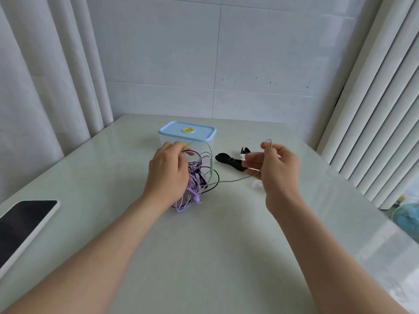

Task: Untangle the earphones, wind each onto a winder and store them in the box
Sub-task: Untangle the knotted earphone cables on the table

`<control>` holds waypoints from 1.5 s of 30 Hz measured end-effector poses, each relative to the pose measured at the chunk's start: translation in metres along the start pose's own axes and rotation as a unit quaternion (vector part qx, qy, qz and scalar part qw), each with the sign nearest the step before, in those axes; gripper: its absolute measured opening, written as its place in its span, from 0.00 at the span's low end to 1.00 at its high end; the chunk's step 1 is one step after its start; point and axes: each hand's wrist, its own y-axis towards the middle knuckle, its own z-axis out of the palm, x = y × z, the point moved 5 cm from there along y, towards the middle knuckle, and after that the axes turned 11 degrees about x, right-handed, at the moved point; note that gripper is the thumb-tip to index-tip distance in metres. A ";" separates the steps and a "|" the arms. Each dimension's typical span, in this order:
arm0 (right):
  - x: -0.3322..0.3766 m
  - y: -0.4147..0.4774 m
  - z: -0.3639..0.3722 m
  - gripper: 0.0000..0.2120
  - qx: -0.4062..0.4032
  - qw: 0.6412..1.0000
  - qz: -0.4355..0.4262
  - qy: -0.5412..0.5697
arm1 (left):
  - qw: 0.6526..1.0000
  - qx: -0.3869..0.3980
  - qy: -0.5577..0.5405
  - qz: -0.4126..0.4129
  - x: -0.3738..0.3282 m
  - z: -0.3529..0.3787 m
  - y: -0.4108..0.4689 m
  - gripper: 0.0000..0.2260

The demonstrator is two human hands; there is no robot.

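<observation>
pale green cable [235, 179] was the strand being worked. it left the left hand [166, 175] near the box, arced up and over to the right, dropped through its inline remote [211, 166], then ran low and nearly level rightward to the right hand [275, 171]. remote hung close to vertical, long axis up-down. a small loop of the same cable stuck up above the right thumb.

left hand: fingers curled over the top of the tangle [192, 186], gripping it. purple and black cords hung from it down to the table [215, 245], so the bundle's long axis was roughly vertical. a purple end piece poked right at the bottom; couldn't tell if plug or earbud.

right hand: thumb and a finger pinched the green cable, other fingers stretched leftward.

box [198, 143] sat just behind the left hand, mid-table, blue lid [187, 132] on, long side running left-right. black winder [226, 160] lay flat between box and right hand, partly hidden by the fingers, long axis left-right, slanting toward the near right. white winder [257, 184] was on the table just under the right hand, mostly hidden.

dark-screened tablet [25, 223] lay at the left table edge. pale curtains [45, 87] hung on both sides; blue fan [408, 216] showed low right.
</observation>
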 end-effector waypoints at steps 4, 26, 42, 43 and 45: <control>0.004 -0.006 0.002 0.09 0.002 0.994 -0.028 -0.108 | 0.997 -0.019 -0.045 -0.051 0.007 -0.004 0.001 0.11; -0.007 -0.032 0.058 0.06 0.261 0.803 -0.226 -0.486 | 0.991 -0.069 -0.112 -0.030 0.001 -0.018 0.000 0.09; -0.018 -0.014 0.044 0.13 0.125 0.820 -0.162 -0.535 | 0.975 -0.176 -0.114 -0.072 0.008 -0.036 0.001 0.12; -0.015 -0.012 0.042 0.11 0.106 0.830 -0.153 -0.525 | 0.973 -0.183 -0.115 -0.075 0.009 -0.038 0.001 0.12; -0.009 -0.011 0.035 0.11 0.072 0.857 -0.118 -0.497 | 0.972 -0.184 -0.118 -0.083 0.011 -0.040 0.002 0.10</control>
